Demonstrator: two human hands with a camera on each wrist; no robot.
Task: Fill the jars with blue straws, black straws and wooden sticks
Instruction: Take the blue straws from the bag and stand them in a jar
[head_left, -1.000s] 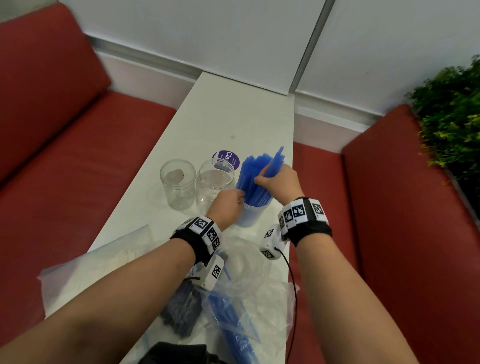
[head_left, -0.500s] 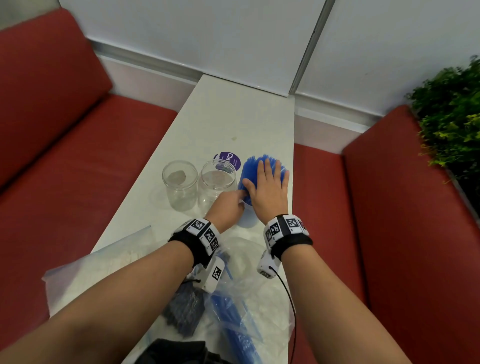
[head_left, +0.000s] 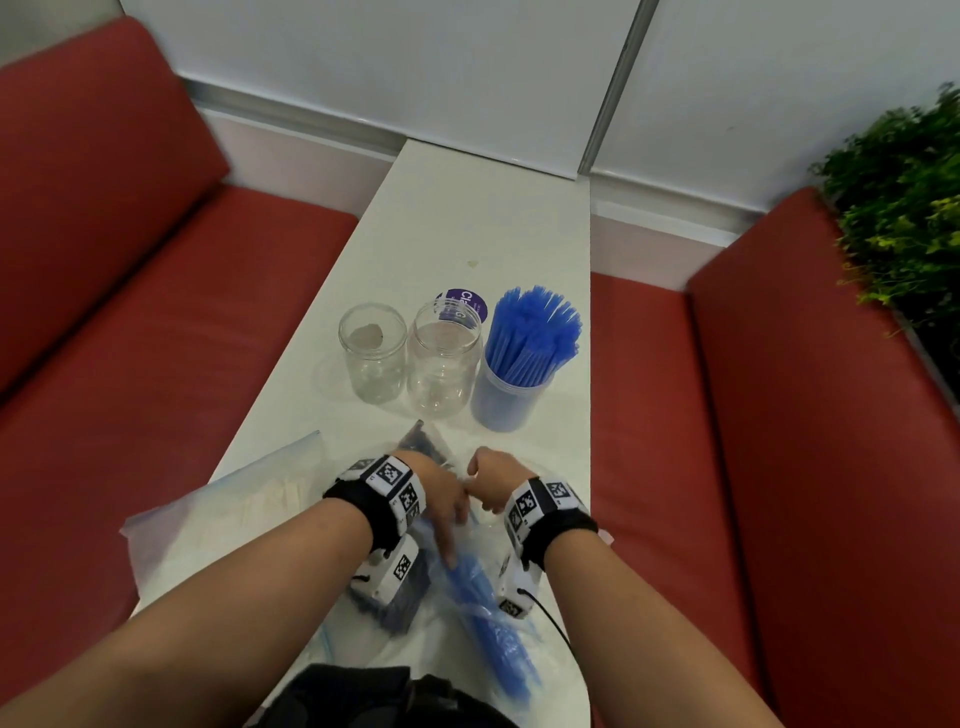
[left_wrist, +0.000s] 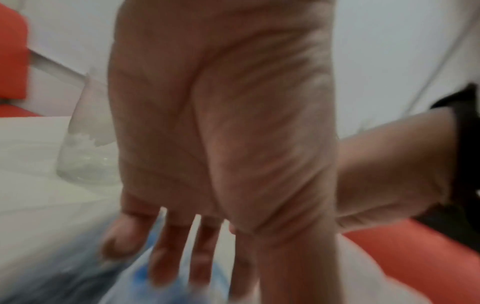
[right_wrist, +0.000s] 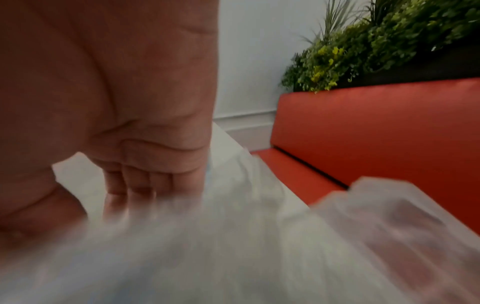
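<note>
Three clear jars stand in a row on the white table (head_left: 483, 218). The left jar (head_left: 372, 353) and the middle jar (head_left: 444, 358) hold no straws; the right jar (head_left: 511, 395) is packed with blue straws (head_left: 535, 325). Nearer to me lie a clear bag of blue straws (head_left: 483, 613), a bag of black straws (head_left: 402, 605) and a bag of wooden sticks (head_left: 260, 504). My left hand (head_left: 447, 519) rests straight fingers (left_wrist: 176, 257) on the blue straw bag. My right hand (head_left: 483, 483) curls its fingers (right_wrist: 135, 185) into the bag's clear plastic (right_wrist: 233, 236).
A purple round lid (head_left: 467, 303) lies behind the middle jar. Red bench seats (head_left: 156, 364) flank the narrow table on both sides. A green plant (head_left: 904, 208) stands at the far right. A white wall closes the table's far end.
Both hands have left the jar of blue straws and pulled back toward me onto the bags. The blue straws now stand uncovered in the right jar.
</note>
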